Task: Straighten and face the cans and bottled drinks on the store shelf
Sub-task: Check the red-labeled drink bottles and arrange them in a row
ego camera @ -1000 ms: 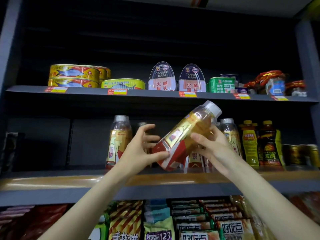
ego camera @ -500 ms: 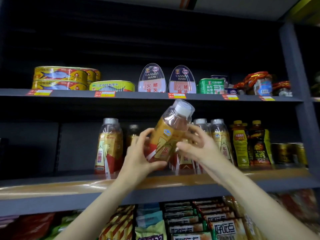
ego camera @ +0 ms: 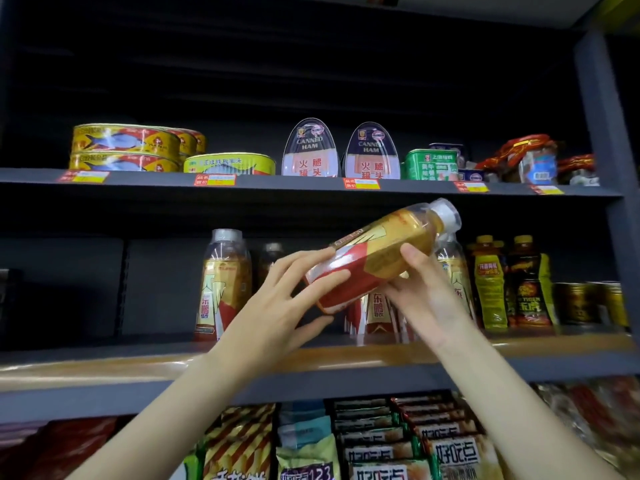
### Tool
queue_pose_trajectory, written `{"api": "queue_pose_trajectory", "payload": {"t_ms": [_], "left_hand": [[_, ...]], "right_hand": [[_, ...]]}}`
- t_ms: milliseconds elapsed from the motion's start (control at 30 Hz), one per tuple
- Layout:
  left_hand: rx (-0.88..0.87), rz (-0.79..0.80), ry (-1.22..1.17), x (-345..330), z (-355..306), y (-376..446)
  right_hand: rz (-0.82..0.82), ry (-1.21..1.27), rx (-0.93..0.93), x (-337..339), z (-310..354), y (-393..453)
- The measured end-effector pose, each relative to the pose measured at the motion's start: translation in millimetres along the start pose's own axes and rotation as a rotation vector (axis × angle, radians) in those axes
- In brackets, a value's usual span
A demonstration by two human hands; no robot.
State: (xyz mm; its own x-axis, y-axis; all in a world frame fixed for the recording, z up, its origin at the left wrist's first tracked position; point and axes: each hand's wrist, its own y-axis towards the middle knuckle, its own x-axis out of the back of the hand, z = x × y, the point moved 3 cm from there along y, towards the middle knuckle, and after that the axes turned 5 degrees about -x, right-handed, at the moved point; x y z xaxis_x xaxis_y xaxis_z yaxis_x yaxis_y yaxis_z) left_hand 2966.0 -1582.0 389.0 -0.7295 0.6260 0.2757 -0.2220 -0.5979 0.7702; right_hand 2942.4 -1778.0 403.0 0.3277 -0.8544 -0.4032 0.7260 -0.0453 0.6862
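1. Overall, a dark shelving unit (ego camera: pixel 602 133) fills the view, with a grey upper shelf (ego camera: pixel 311 183) and a wood-toned middle shelf (ego camera: pixel 104 368) below it.
2. Below the middle shelf stand rows of snack packets (ego camera: pixel 381 445), their printed fronts facing out.
3. On the upper shelf, stacked yellow fish tins (ego camera: pixel 124 147) sit at the left, a flat yellow-green tin (ego camera: pixel 230 164) beside them, then two upright canned ham tins (ego camera: pixel 310 150), a green can (ego camera: pixel 431 164) and red-wrapped jars (ego camera: pixel 530 157) at the right.
4. On the middle shelf, one gold-and-red drink bottle (ego camera: pixel 225 285) stands upright at the left; yellow and dark energy-drink bottles (ego camera: pixel 509 282) and gold cans (ego camera: pixel 588 303) stand at the right.
5. A held bottle (ego camera: pixel 377 258) of the same gold-and-red kind is in the air above the middle shelf, tilted steeply with its white cap up and to the right, in front of more upright bottles of that kind.
6. The left hand (ego camera: pixel 277 306) grips the bottle's red lower end, thumb underneath and fingers over the top.
7. The right hand (ego camera: pixel 422 289) grips the bottle's middle from below, thumb pressed on the gold label.
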Motion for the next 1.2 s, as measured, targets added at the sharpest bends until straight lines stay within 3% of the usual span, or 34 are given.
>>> {"api": "queue_pose_trajectory", "payload": {"t_ms": [100,167,233,367,467,667,800,967,1200], "left_hand": [[0.07,0.058,-0.036,-4.1,8.4,-9.0],[0.175,0.039,-0.048,-4.9,17.1,-14.3],[0.263,0.008,-0.052,-5.3,25.4,-19.7],[0.321,-0.045,0.062,-3.7,37.5,-28.5],[0.479,-0.122,0.174,0.1,52.2,-36.8],[0.817,-0.121,0.042,-12.2,71.0,-57.3],[0.795,-0.133,0.024,-14.3,74.8,-60.1],[0.781,-0.148,0.015,-13.0,74.6,-61.5],[0.776,-0.135,0.022,-13.1,73.8,-61.6]], "right_hand": [[0.015,-0.332,0.154,-6.2,15.5,-1.8],[0.002,-0.696,0.285,-14.6,21.6,-4.6],[0.014,-0.875,0.347,-19.1,19.4,-6.5],[0.037,-0.897,0.371,-20.2,15.0,-7.1],[0.034,-0.902,0.335,-25.7,15.9,2.6],[0.04,-1.135,0.201,-41.5,-8.3,47.8],[0.053,-1.331,0.085,-38.8,-53.5,68.1],[-0.059,-1.523,-0.009,-34.4,-78.8,89.0],[0.119,-1.814,-0.075,-43.0,-60.0,96.5]]}}
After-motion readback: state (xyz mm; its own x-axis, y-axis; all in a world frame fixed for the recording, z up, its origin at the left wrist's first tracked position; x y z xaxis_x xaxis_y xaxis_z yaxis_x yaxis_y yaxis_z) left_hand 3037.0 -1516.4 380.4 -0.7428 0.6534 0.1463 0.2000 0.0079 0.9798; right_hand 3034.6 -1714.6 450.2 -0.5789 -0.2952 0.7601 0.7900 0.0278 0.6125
